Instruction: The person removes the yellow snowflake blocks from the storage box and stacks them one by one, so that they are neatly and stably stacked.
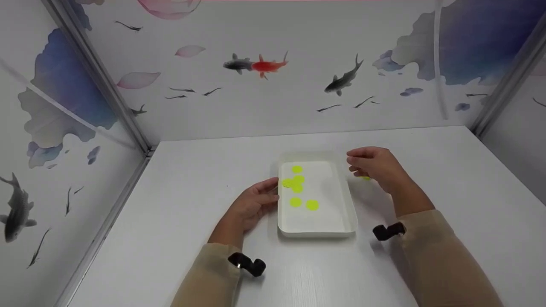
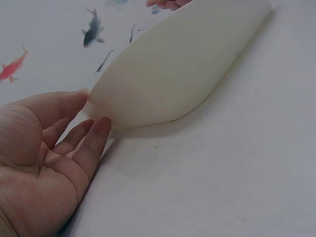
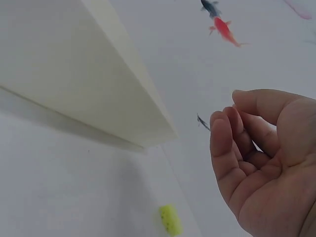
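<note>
A shallow white rectangular tray (image 1: 318,234) stands on the white table, with several flat yellow-green discs (image 1: 312,205) inside, mostly along its left half. Some discs overlap near the left wall. My left hand (image 1: 254,202) touches the tray's outer left side with its fingertips and thumb; in the left wrist view they meet the pale wall (image 2: 168,69) at its end. Beyond the right side, my right hand (image 1: 375,164) is raised with fingers loosely bent, nothing between them. A speckled yellow-green piece (image 3: 170,219) lies on the table close by, mostly hidden under that hand in the head view.
The white table (image 1: 179,221) extends around the tray. Behind it rises a white wall panel (image 1: 273,111) printed with fish and petals. Another printed panel (image 1: 55,179) borders the left side, and metal posts (image 1: 102,81) stand at the corners.
</note>
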The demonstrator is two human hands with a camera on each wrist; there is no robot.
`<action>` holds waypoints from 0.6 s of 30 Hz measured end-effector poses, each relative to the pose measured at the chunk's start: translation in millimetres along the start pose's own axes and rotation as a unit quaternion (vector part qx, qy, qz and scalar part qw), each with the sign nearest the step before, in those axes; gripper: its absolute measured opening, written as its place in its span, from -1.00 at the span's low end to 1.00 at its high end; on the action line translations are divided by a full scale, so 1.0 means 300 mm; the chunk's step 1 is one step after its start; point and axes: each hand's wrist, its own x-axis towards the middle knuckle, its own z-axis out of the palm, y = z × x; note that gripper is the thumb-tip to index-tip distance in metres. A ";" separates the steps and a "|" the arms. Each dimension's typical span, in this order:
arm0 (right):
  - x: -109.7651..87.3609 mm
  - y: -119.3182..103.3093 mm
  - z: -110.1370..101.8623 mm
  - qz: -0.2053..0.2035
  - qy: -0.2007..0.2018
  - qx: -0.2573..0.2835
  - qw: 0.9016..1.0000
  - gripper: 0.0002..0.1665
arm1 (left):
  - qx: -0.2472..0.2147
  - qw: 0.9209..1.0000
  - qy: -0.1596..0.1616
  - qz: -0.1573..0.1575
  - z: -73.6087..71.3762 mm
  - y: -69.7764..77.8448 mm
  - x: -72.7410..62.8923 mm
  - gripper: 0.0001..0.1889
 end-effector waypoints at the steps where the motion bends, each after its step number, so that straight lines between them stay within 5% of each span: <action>1: -0.005 -0.013 0.010 -0.005 -0.011 0.004 1.000 -0.44 | -0.001 1.000 -0.001 0.000 -0.001 -0.001 0.001 -0.32; 9: -0.026 -0.104 0.102 -0.044 -0.103 -0.012 0.994 -0.55 | -0.001 1.000 -0.002 0.003 0.000 -0.001 -0.002 -0.33; 18: 0.021 -0.165 0.190 -0.045 -0.183 -0.067 0.980 -0.58 | -0.004 1.000 0.008 -0.001 -0.002 -0.001 -0.002 -0.35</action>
